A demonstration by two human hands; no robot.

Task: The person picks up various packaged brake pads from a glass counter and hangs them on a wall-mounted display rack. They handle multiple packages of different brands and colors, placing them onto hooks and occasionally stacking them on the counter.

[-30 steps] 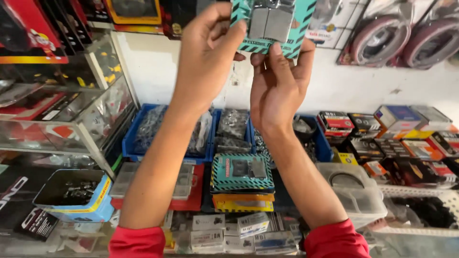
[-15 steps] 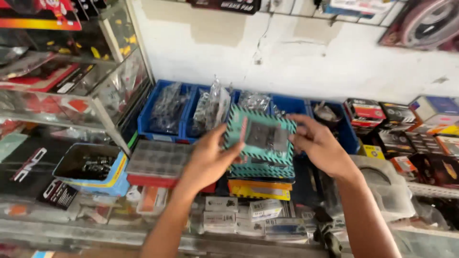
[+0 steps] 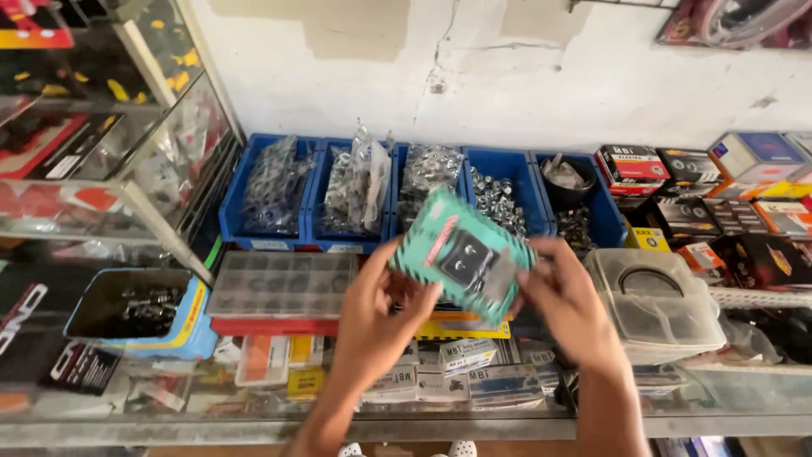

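Hands hold one teal blister pack (image 3: 463, 254) together, above the surface with the blue bins (image 3: 507, 182) far behind it. Left hand (image 3: 376, 326) fingers grip its near-left corner, right hand (image 3: 568, 309) fingers close on the right edge. The pack's long axis tilts from far left to near right, both hands equally near.

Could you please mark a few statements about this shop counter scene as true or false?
1. Both hands hold the teal blister-card packet. True: left hand and right hand grip its edges.
2. The packet lies flat on the counter. False: it is held tilted above it.
3. The blue plastic bins stand against the white wall. True.
4. The clear lidded plastic box is left of the hands. False: it sits to the right.
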